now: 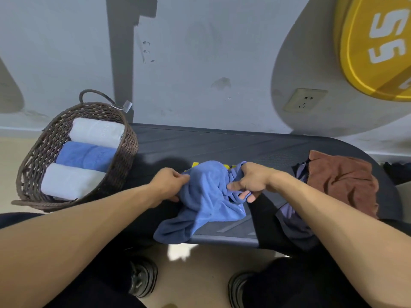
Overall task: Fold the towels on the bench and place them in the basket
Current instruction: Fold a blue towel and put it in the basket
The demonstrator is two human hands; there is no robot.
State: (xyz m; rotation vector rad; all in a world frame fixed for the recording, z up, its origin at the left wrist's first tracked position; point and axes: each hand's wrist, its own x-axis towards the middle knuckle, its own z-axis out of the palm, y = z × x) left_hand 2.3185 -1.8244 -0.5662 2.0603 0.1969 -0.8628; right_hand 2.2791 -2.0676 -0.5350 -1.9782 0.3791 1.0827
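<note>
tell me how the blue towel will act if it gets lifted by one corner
The blue towel is probably floppy: it lies bunched between the left hand and right hand, one end drooping over the bench edge. It would likely hang limp and unfurl. It looks light and soft, so unlikely to slip.

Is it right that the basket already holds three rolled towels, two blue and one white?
Not quite. The head view shows three rolled towels in the basket, but the colours are reversed: two white towels and one blue towel between them.
</note>
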